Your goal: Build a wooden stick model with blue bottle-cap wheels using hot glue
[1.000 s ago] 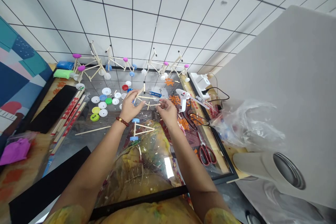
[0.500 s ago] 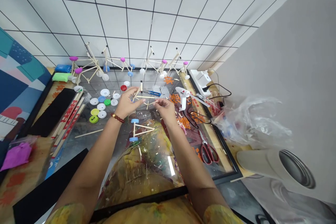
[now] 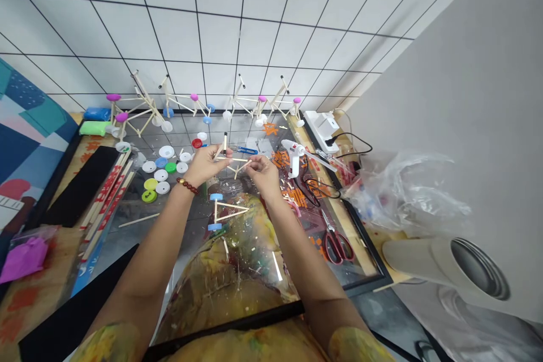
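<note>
Between my two hands is a small frame of thin wooden sticks (image 3: pixel 232 159) with a black-tipped upright piece. My left hand (image 3: pixel 207 164) pinches its left side, fingers closed around the sticks. On the right, the fingertips of my right hand (image 3: pixel 263 174) are closed on the frame's other end. Just below them on the glass lies a triangular stick piece (image 3: pixel 229 211) with blue bottle-cap wheels. A blue craft knife (image 3: pixel 246 150) rests behind the hands, and a white hot glue gun (image 3: pixel 293 155) stands to the right.
Finished stick tricycles (image 3: pixel 144 110) line the wall at the back. Loose bottle caps (image 3: pixel 162 174) lie left of my hands. Red-handled scissors (image 3: pixel 337 246) are at the right, near a power strip (image 3: pixel 321 130) and a plastic bag (image 3: pixel 407 195). Stick bundles (image 3: pixel 106 201) lie far left.
My left fingers have shifted up around the black-tipped piece, and the two hands hold the stick frame at a slightly different angle. The view has turned a little; the wheeled triangle stays put.
</note>
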`<state>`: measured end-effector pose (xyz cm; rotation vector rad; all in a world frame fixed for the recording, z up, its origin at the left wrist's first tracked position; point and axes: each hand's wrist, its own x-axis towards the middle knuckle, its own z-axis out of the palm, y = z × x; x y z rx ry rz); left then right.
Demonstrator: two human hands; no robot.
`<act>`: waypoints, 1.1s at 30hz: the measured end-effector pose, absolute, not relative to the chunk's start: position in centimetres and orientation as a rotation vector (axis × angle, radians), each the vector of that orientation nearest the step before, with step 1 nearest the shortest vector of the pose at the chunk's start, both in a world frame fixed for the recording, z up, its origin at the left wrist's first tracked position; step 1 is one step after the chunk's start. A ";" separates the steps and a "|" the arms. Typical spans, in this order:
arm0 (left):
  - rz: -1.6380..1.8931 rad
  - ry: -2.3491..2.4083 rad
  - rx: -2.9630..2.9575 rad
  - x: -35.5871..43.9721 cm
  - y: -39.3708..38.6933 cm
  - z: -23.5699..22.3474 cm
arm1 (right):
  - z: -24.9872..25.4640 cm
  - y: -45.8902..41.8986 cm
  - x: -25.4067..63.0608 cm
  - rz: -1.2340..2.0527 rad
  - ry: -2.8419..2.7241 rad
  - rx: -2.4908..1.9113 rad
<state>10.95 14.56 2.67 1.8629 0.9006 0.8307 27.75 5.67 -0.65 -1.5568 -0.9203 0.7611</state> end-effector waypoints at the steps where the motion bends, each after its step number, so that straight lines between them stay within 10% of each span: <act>1: 0.840 0.905 1.859 11.0 14.5 2.6 | -0.6 5.7 27.7 0.741 -0.929 -1.574; 33: 0.863 0.943 1.843 10.8 14.4 2.8 | -1.1 5.6 26.8 0.789 -0.909 -1.428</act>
